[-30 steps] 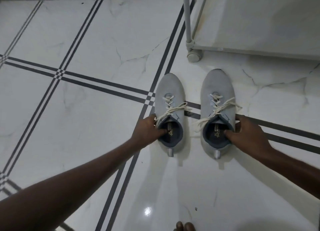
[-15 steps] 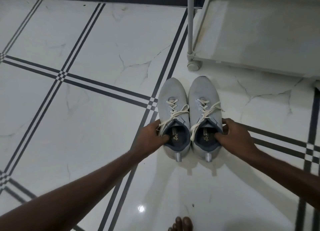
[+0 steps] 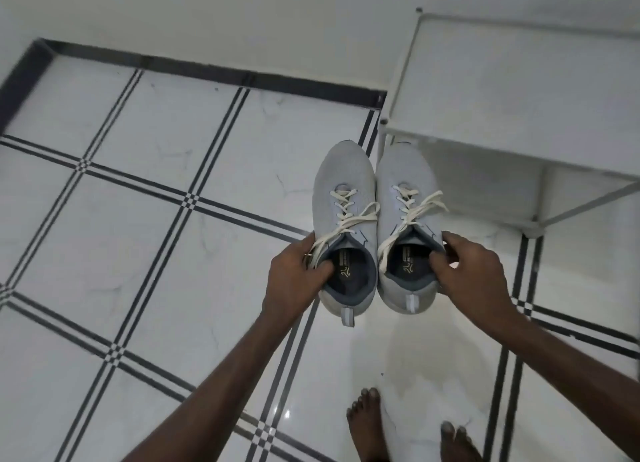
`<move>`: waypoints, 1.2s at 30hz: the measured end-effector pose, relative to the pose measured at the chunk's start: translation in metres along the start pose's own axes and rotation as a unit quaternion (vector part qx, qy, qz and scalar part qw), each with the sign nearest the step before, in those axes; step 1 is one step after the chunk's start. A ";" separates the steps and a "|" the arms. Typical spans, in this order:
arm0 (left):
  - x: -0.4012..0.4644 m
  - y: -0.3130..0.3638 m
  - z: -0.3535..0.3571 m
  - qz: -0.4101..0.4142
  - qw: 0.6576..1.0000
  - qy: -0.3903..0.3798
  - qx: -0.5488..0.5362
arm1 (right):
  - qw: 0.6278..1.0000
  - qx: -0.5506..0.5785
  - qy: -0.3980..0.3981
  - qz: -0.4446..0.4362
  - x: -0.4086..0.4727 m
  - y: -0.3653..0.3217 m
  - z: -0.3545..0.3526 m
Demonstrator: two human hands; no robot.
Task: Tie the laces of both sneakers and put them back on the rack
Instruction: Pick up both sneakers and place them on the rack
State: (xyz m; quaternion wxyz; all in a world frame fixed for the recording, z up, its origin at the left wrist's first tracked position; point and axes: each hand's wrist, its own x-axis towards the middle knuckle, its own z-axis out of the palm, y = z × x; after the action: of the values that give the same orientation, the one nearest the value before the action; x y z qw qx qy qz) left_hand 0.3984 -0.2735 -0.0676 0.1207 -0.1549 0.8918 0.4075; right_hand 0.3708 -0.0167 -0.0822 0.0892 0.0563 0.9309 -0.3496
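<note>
Two light grey sneakers with cream laces are held side by side above the floor, toes pointing away from me. My left hand (image 3: 298, 274) grips the collar of the left sneaker (image 3: 343, 191), thumb inside the opening. My right hand (image 3: 474, 274) grips the collar of the right sneaker (image 3: 405, 174) the same way. Both sets of laces look tied, with loops and ends lying loose over the tongues. The white shoe rack (image 3: 519, 91) stands just ahead and to the right, its top shelf bare, and the sneaker toes are next to its front left post.
The floor (image 3: 156, 219) is glossy white tile with dark double stripes. A dark skirting line runs along the white wall (image 3: 207, 18) behind. My bare feet (image 3: 367, 423) stand at the bottom edge, in front of the rack.
The sneakers were apart on the floor, then pushed together, and now both are lifted off the floor in my hands. The view has risen and the rack's top is visible.
</note>
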 end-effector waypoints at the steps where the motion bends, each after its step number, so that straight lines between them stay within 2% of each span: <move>1: -0.008 0.017 -0.015 0.009 1.000 0.009 -0.009 | 1.000 0.008 0.009 -0.006 -0.005 -0.017 -0.018; 9: -0.035 0.165 -0.119 0.085 0.995 0.041 -0.038 | 0.995 0.025 0.094 -0.006 -0.023 -0.124 -0.156; 16: 0.009 0.276 -0.134 0.119 0.992 0.014 -0.049 | 0.988 0.021 0.142 0.057 0.020 -0.140 -0.246; 24: 0.115 0.340 -0.056 0.142 0.988 -0.040 -0.043 | 0.984 0.050 0.125 0.113 0.132 -0.073 -0.293; 30: 0.208 0.337 0.035 0.123 0.992 -0.026 -0.012 | 0.980 0.037 0.120 0.152 0.220 -0.003 -0.258; 36: 0.279 0.303 0.129 0.099 0.995 -0.022 0.017 | 0.979 0.003 0.098 0.179 0.283 0.069 -0.206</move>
State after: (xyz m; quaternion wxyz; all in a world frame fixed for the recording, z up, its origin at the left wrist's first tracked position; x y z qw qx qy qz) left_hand 0.0393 -0.0368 -0.0366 0.1017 -0.0548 0.9066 0.4058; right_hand 0.0796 0.1831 -0.0326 0.0583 0.2560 0.9089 -0.3239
